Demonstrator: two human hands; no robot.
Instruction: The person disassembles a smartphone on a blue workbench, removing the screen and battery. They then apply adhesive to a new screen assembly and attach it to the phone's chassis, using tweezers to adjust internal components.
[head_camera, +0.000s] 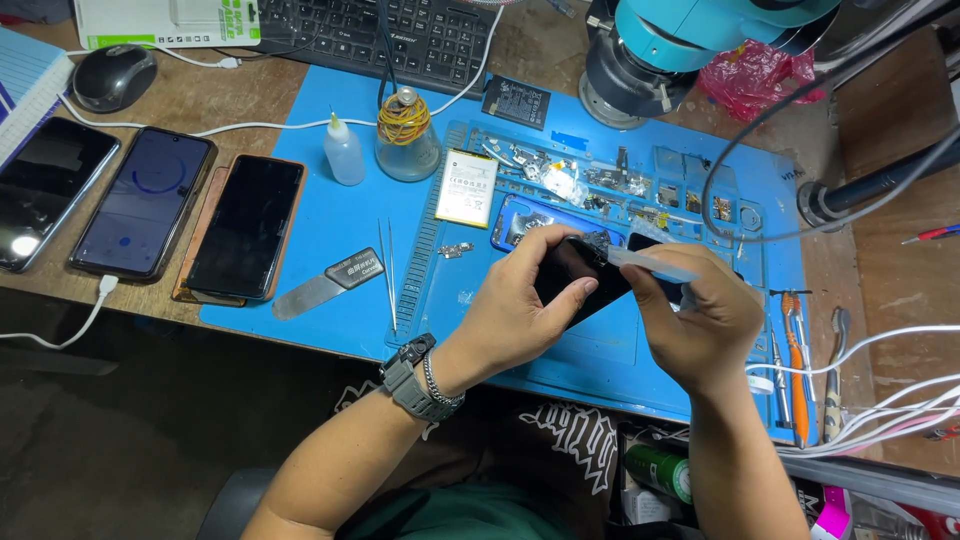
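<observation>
- Left hand (520, 305): wrist bent inward, fingers curled around the dark phone (578, 283), raised above the blue mat (330, 215).
- Right hand (700, 320): fingers pinched on a translucent plastic tool (650, 263) laid across the phone's top.

Three phones (150, 205) along the surface's left edge; keyboard (400, 35) at its far edge; tweezers (388, 275) mid-mat (330, 215).

The person's forearms are bare, with no sleeves reaching them. On the left wrist sits a chunky grey-green watch (412, 378) with a ridged strap, and just beside it a thin silver chain bracelet (436, 384). Near the bottom edge shows a dark green shirt (460, 515). The left hand (515, 315) and right hand (700, 320) wear no gloves or rings.
</observation>
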